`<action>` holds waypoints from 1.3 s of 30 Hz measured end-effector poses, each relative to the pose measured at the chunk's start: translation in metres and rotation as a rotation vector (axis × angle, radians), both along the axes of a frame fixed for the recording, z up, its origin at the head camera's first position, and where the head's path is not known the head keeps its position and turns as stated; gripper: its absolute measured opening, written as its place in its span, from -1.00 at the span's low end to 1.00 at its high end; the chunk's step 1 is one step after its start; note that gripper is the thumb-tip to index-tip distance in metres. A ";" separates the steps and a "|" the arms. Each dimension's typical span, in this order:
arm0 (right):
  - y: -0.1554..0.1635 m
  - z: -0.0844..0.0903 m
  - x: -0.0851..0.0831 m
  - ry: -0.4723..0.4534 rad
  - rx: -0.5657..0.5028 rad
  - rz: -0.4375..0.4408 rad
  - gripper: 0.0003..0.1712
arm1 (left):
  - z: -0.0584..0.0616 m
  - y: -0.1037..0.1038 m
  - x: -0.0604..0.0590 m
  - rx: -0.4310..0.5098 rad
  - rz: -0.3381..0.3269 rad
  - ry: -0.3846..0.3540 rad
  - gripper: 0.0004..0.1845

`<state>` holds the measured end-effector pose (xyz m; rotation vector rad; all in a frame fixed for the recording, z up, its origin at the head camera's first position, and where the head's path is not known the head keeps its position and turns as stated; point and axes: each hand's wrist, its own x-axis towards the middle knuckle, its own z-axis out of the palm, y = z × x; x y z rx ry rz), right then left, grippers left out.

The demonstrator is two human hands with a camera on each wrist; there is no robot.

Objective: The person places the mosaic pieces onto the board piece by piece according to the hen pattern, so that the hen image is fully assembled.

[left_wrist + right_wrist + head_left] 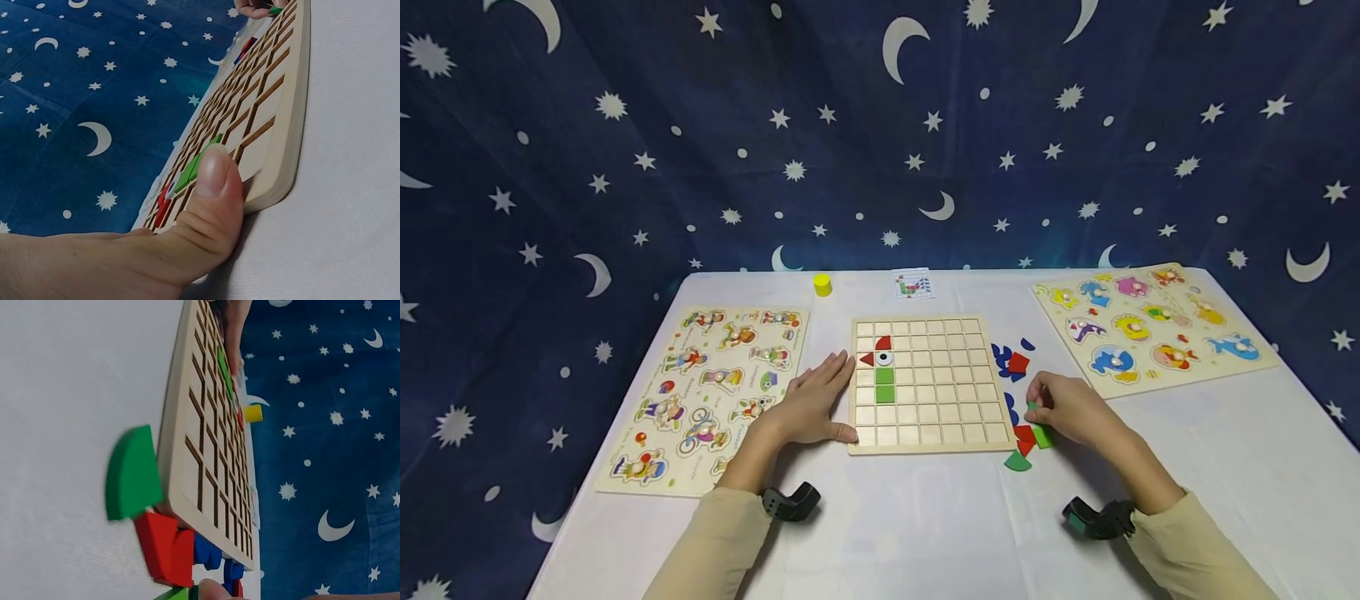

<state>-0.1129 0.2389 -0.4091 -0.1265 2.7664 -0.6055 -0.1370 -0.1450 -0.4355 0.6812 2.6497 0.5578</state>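
Note:
A wooden grid board (940, 392) lies in the middle of the white table. Its left columns hold a red triangle (867, 359), a red quarter-circle (883, 342), an eye tile (884, 358) and green squares (885, 384). My left hand (816, 402) lies flat against the board's left edge, and its thumb (212, 187) presses the near corner of the board (275, 125). My right hand (1063, 408) curls over loose pieces right of the board and pinches a small green piece (1033, 408). Red pieces (1024, 437), (165, 547) and a green quarter-circle (1017, 461), (131, 475) lie beside it.
Blue pieces (1002, 357) and a red square (1018, 362) lie by the board's right edge. Peg puzzles sit at the left (707, 392) and right (1150, 325). A yellow cylinder (822, 285) and a small card (913, 286) stand at the back. Starry blue cloth hangs behind.

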 end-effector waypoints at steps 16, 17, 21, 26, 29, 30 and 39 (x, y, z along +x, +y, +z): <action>-0.036 0.007 -0.008 0.052 -0.239 0.068 -0.82 | -0.002 0.002 -0.003 0.007 0.006 0.003 0.26; -0.043 0.005 -0.007 0.065 -0.256 0.072 -0.84 | -0.002 0.002 -0.003 0.008 0.005 0.002 0.25; -0.071 -0.006 -0.004 0.073 -0.346 0.060 -0.89 | -0.004 0.003 -0.004 -0.002 0.000 -0.004 0.26; -0.100 -0.019 -0.004 0.081 -0.427 0.032 -0.88 | -0.003 0.004 -0.005 -0.002 -0.002 -0.001 0.25; -0.113 -0.023 -0.004 0.105 -0.448 0.024 -0.89 | -0.003 0.005 -0.005 0.001 -0.009 0.005 0.25; -0.117 -0.024 -0.004 0.113 -0.455 0.020 -0.89 | -0.003 0.005 -0.005 -0.004 -0.011 0.005 0.25; -0.145 -0.032 -0.001 0.197 -0.480 0.040 -0.92 | -0.001 -0.001 -0.001 0.000 0.003 0.005 0.26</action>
